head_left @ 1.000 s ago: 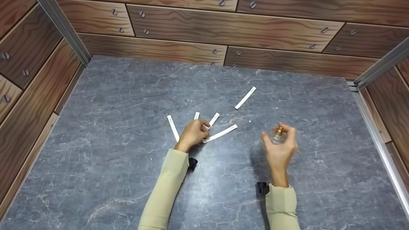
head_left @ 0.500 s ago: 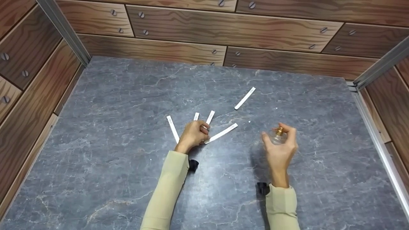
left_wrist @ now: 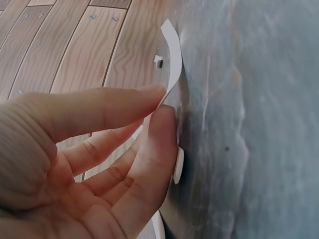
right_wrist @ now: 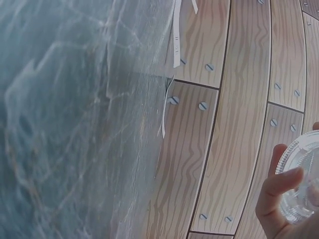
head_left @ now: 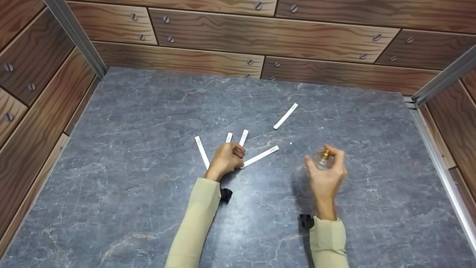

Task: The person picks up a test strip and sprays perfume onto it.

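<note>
1. Pinching: left hand (head_left: 225,158), thumb and finger on one end of a white strip (left_wrist: 173,55); free length bowed. A light grip should avoid creasing it.
2. Other strips (head_left: 285,116): lying on the bench (head_left: 130,208), some partly hidden by that hand; best not nudged.
3. Glass bottle (head_left: 322,163), gold top (head_left: 325,154): raised in the right hand's (head_left: 326,180) curled fingers; advisable to hold it steady, well apart from the strips.

Walled booth (head_left: 37,70), plank-print panels (head_left: 230,31) (metal posts (head_left: 76,37))
</note>
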The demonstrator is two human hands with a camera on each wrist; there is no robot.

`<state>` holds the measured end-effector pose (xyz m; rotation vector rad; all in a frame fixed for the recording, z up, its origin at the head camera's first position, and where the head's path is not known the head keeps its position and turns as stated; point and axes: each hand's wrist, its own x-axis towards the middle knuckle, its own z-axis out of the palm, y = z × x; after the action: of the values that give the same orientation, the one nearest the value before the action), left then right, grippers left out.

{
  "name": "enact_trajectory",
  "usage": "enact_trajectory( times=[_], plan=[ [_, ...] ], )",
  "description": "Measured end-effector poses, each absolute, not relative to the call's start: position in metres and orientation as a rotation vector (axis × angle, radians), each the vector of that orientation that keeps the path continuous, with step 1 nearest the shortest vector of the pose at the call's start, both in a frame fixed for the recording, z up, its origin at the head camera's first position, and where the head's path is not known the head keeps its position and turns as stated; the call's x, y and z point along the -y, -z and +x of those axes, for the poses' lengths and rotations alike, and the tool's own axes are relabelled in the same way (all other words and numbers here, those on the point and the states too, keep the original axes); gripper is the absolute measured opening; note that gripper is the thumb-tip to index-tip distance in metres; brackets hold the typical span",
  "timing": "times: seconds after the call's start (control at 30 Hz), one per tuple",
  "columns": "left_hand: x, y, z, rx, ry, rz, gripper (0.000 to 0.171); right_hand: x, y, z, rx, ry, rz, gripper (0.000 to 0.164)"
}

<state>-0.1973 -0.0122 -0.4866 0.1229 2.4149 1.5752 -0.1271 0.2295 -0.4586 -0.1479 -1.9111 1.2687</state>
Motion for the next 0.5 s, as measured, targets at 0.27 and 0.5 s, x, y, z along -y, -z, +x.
enact_trajectory(
  times=[0.27, 0.5],
  plan=[
    [0.0126, 0.4835, -0.1941, -2.385, -1.565, 0.155, 0.034, -0.2308, 0.4587, -0.1266, 1.912, -1.258, -0.112, 0.044],
    [0.0119, 0.4829, -0.1904, -2.458, -1.479, 0.186, 0.030, -0.2291, 0.4592, -0.1256, 1.914, -1.283, -0.100, 0.045]
  ],
)
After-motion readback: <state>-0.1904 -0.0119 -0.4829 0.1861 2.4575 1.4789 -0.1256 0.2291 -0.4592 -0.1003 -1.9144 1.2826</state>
